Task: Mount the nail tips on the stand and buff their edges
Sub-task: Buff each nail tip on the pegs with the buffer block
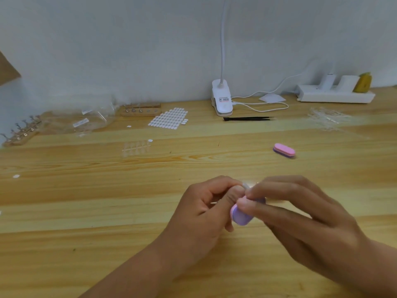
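My left hand (206, 208) pinches a small clear nail tip (245, 186) between thumb and curled forefinger, low over the wooden table (86, 211). My right hand (300, 214) grips a pink and purple buffer block (240, 216) between thumb and fingers, held against the tip. A wooden stand (140, 110) with small metal holders stands at the back. A second wooden stand (20, 134) with clips lies at the far left. A strip of clear nail tips (135, 148) lies mid-table.
A second pink buffer block (284, 150) lies to the right. Black tweezers (247, 118), a sheet of white adhesive tabs (169, 118), clear plastic bags (86, 119), a clip lamp (222, 100) with its cord and a white power strip (335, 95) line the back.
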`<state>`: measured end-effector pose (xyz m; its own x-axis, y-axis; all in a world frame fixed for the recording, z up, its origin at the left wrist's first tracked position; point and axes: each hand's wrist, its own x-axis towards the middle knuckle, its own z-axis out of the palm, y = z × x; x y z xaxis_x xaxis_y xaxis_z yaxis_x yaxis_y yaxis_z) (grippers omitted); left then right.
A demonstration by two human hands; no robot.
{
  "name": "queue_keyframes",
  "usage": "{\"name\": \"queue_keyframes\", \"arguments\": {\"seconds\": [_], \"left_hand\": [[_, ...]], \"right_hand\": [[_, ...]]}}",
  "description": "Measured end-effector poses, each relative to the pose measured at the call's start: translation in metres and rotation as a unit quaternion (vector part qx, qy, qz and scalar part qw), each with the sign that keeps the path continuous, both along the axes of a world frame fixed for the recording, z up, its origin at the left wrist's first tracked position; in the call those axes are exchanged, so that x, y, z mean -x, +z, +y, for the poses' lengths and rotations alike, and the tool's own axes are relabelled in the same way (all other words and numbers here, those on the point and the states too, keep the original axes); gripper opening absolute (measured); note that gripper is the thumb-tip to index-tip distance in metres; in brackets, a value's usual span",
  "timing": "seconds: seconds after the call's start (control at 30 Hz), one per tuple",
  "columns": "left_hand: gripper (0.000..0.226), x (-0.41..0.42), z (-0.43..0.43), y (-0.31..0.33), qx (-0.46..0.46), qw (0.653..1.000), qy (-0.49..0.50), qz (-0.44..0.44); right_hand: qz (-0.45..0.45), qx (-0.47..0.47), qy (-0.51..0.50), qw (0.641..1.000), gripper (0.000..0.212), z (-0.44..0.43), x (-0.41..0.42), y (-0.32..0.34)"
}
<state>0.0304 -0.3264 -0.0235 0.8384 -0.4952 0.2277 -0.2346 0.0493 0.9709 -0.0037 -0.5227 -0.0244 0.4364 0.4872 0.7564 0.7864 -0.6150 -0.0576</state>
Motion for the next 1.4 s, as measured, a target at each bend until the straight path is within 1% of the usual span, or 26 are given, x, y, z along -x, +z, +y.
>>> {"name": "queue_keyframes", "arguments": {"seconds": [0.07, 0.17, 0.23, 0.33, 0.4, 0.47, 0.57, 0.63, 0.7, 1.0, 1.17, 1.27, 1.3, 1.4], "left_hand": [[0.023, -0.001, 0.001, 0.003, 0.017, 1.000, -0.009, 0.011], [0.024, -0.001, 0.002, 0.005, 0.039, 0.998, -0.022, 0.040], [0.024, 0.000, 0.001, 0.004, 0.042, 0.997, -0.027, 0.050], [0.023, 0.003, 0.000, 0.005, 0.040, 0.998, -0.031, 0.040], [0.025, 0.003, 0.001, 0.006, 0.030, 0.998, -0.028, 0.038], [0.026, 0.003, 0.001, 0.006, 0.022, 0.998, -0.028, 0.044], [0.027, 0.005, 0.000, 0.007, 0.007, 0.998, -0.047, 0.035], [0.026, 0.007, 0.000, 0.008, -0.004, 0.997, -0.068, 0.034], [0.027, 0.008, 0.001, 0.009, -0.011, 0.996, -0.081, 0.036], [0.026, 0.005, 0.002, 0.009, -0.009, 0.996, -0.083, 0.033], [0.028, 0.004, 0.003, 0.007, -0.025, 0.997, -0.068, 0.022], [0.028, 0.002, 0.003, 0.007, -0.021, 0.998, -0.063, 0.023], [0.028, 0.001, 0.004, 0.007, -0.023, 0.997, -0.064, 0.023], [0.029, 0.000, 0.006, 0.006, -0.024, 0.996, -0.077, 0.023]], "right_hand": [[0.001, -0.009, -0.012, 1.000, 0.035, -0.007, -0.002, 0.003], [0.004, -0.064, -0.049, 0.997, 0.030, -0.016, -0.005, 0.007], [0.000, -0.085, -0.038, 0.996, 0.027, -0.012, -0.004, 0.006], [-0.009, -0.058, -0.010, 0.998, 0.028, -0.006, -0.003, 0.001], [-0.015, -0.050, -0.019, 0.998, 0.032, -0.010, -0.007, 0.001], [-0.012, -0.057, -0.026, 0.998, 0.033, -0.012, -0.010, 0.002], [-0.007, -0.071, -0.011, 0.997, 0.032, -0.009, -0.007, -0.001], [-0.013, -0.065, -0.002, 0.998, 0.030, -0.006, -0.005, -0.003], [-0.016, -0.057, -0.006, 0.998, 0.033, -0.009, -0.005, -0.002], [-0.016, -0.055, 0.002, 0.998, 0.027, -0.008, -0.005, -0.004], [-0.019, -0.058, -0.019, 0.998, 0.023, -0.011, -0.006, -0.004], [-0.018, -0.053, -0.006, 0.998, 0.029, -0.006, -0.003, -0.008], [-0.017, -0.048, -0.009, 0.999, 0.028, -0.009, -0.004, -0.008], [-0.001, -0.068, -0.061, 0.996, 0.023, -0.017, -0.013, -0.002]]}}
